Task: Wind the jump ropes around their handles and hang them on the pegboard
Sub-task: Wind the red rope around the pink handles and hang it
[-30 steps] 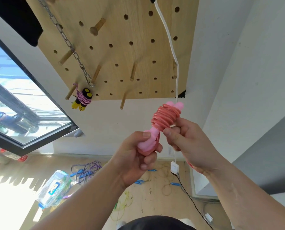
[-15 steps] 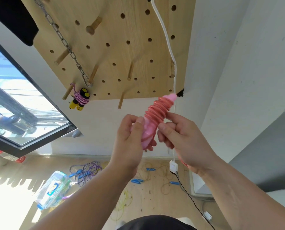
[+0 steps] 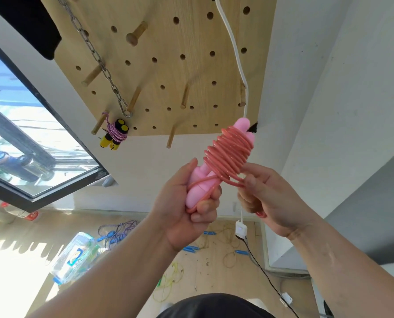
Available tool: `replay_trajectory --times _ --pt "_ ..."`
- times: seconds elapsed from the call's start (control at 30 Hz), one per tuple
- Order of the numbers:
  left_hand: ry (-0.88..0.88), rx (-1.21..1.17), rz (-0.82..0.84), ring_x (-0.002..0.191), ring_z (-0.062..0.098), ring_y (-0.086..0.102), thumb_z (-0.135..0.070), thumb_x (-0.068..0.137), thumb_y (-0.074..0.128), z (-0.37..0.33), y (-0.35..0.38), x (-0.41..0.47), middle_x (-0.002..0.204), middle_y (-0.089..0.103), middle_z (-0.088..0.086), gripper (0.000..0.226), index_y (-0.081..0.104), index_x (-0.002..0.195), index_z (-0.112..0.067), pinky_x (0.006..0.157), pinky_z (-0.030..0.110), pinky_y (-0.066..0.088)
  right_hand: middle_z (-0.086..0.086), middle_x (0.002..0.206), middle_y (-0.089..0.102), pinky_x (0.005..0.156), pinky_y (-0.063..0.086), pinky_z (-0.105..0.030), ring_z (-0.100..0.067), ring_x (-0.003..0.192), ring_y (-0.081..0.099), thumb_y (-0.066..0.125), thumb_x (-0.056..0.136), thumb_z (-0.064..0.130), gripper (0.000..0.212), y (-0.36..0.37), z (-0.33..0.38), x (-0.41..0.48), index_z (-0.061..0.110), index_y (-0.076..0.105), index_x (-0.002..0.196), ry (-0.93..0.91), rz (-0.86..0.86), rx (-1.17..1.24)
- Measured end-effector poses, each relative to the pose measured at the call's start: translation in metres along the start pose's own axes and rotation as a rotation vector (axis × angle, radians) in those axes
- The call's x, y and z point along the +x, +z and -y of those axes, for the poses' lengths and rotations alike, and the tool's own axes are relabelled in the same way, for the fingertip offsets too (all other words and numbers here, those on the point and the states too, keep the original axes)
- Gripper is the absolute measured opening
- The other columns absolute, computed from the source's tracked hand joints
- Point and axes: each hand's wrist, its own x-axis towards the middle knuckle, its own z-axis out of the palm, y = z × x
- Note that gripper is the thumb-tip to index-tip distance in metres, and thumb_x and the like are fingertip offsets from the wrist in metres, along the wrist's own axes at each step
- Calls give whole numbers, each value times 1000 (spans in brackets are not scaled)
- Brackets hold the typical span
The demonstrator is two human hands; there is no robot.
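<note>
Regripped: left hand (image 3: 186,203) now clenches pink handles (image 3: 200,184); last wraps.
At 3 o'clock, right hand (image 3: 267,198) pinches rope end (image 3: 233,182); tuck next.

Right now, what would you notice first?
The pink jump rope, coiled round its handles, is in the middle: the left hand grips the handles, the right hand pinches the loose cord. Behind, a yellow-handled rope hangs low on the left of the wooden pegboard.

Pink jump rope (image 3: 228,154) coiled round its pink handles (image 3: 201,185), tilted up-right, yellow-handled rope (image 3: 116,134) w/ purple cord hanging on pegboard (image 3: 168,72) peg
</note>
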Motion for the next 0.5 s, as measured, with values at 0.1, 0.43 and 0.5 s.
replay_trajectory --times 0.1,0.43,0.5 --pt "-126 -61 42 31 10 44 -46 100 45 7 -8 5 57 56 8 44 65 86 -9 27 16 27 7 54 26 47 20 -21 -10 47 20 82 68 63 49 4 -6 5 26 76 99 1 18 49" --pt "462 608 -316 70 29 64 -30 93 48 23 -14 19 92 67 16 32 60 108 -6 60 40 53 13 44 51 45 33 -11 -2 39 38 65 91 15 25 39 -12 11 5 71 112 24 -412 -27" --pt "548 612 -275 67 25 57 -41 82 55 26 -20 17 79 63 8 40 61 108 -10 55 37 47 16 44 53 49 36 -9 1 42 50 63 95 14 16 39 -9 12 4 72 104 19 -484 -84"
